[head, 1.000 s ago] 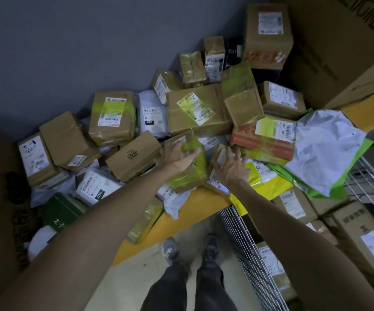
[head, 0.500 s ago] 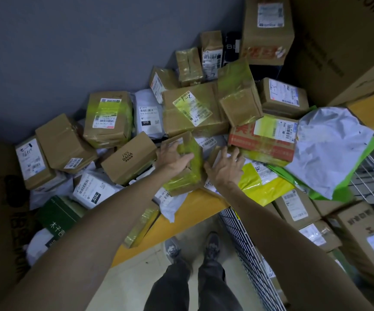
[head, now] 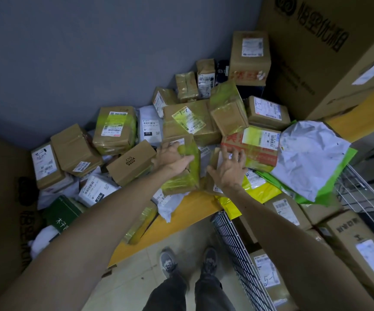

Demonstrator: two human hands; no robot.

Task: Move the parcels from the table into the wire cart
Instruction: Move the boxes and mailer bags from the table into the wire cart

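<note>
Now L hand (head: 172, 157) grips a green-taped box (head: 181, 182) near the worktop (head: 188, 212) front edge. R hand (head: 228, 169) lies fingers spread on a flat parcel (head: 214, 158) just beside it. Cart (head: 233, 243) stands below the front-right corner, part-loaded.

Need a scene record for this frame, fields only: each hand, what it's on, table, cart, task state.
left hand: grips green-taped box near the table's front edge
right hand: lies spread on flat brown parcel; no clear grip
table: yellow top, piled with parcels
wire cart: on the person's right, beside the table; already holds boxes
white poly bag: at the table's right end, draped towards the cart
task state: both touched parcels on the table, not yet in the cart
</note>
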